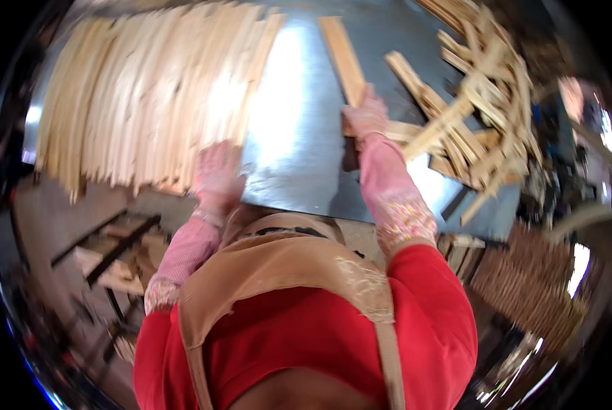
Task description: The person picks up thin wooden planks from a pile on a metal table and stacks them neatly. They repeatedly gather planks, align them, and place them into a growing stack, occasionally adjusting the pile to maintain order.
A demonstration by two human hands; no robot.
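Row: slats (162,96) lie side by side on the left of the table (299,178), close together; near ends ragged, not flush. Reads as the done portion. Count not readable.
Pile: loose wood (494,102) on the right, pieces crossed and overlapping at mixed angles. Reads as the portion left, if all of it is for use; cannot tell.
Lone slat: one piece (341,51) on the table between row and pile, well apart from the row, its near end under the right hand (367,116). Not yet part of the row.
Right fingers: closed over that near end, thumb to the left edge, fingers to the right; looks like a grip on the lone slat, firmness unclear through blur.
Left fingers: the left hand (217,171) is spread fairly flat, thumb out, at the near ends of the row's rightmost slats. Looks like contact, no grip; holds nothing visible.
Progress: row fills much of the left side, so well advanced by appearance; full extent wanted unknown.
Below table: more wood (114,263) at lower left.
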